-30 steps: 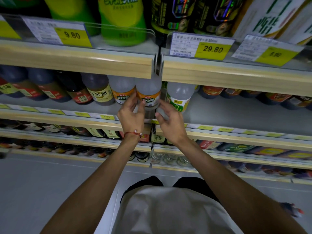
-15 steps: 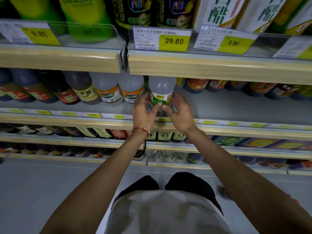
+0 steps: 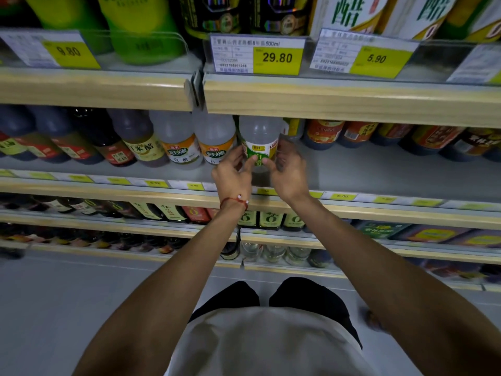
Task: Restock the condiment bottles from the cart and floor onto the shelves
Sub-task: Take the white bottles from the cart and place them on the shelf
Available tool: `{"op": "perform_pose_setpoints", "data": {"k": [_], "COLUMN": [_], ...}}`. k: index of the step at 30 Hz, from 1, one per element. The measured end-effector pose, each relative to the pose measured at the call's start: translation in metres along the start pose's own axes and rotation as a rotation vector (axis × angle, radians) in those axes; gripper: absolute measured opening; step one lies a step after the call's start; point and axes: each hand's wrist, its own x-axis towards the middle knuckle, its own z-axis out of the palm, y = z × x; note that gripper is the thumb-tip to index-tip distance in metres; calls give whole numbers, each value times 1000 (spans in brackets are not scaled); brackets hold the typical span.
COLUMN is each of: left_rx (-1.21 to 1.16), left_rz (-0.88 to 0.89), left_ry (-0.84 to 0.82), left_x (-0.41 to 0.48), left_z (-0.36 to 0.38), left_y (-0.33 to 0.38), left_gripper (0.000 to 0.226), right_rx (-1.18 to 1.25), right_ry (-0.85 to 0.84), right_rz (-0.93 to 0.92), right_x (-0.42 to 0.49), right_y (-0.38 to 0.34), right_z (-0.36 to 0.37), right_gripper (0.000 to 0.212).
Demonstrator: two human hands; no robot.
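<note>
A clear bottle with a green and white label [image 3: 259,139] stands upright on the grey middle shelf [image 3: 366,172]. My left hand [image 3: 233,173] curls around its left side and my right hand [image 3: 288,169] around its right side, fingertips touching the label. Just left of it stand two clear bottles with orange labels [image 3: 214,142] and a row of dark bottles [image 3: 67,142]. The bottle's base is hidden behind my hands.
Dark bottles with red and orange labels [image 3: 379,137] sit at the back of the shelf to the right. The wooden upper shelf edge [image 3: 325,101] with yellow price tags hangs close above the bottle tops. Lower shelves hold more bottles. The grey floor [image 3: 67,308] lies below.
Both hands shifted right from the orange-labelled bottle to the green-labelled one and closed around its sides. My view also moved right.
</note>
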Motion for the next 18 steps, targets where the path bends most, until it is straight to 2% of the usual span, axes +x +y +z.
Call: {"op": "perform_pose_setpoints", "data": {"k": [5, 15, 18], "left_rx": [-18, 5, 69], "left_rz": [-3, -13, 13], "left_ry": [29, 63, 75], "left_x": [0, -4, -14], "left_z": [1, -6, -11], "left_y": [-4, -1, 9], "left_gripper": [38, 32, 28], "right_rx": [26, 21, -118], "right_ry": [13, -75, -78], "right_rz": [-24, 5, 3], "right_x": [-1, -8, -21], "right_y": [6, 1, -11], "right_z": [6, 0, -11], "right_gripper": [52, 61, 45]}}
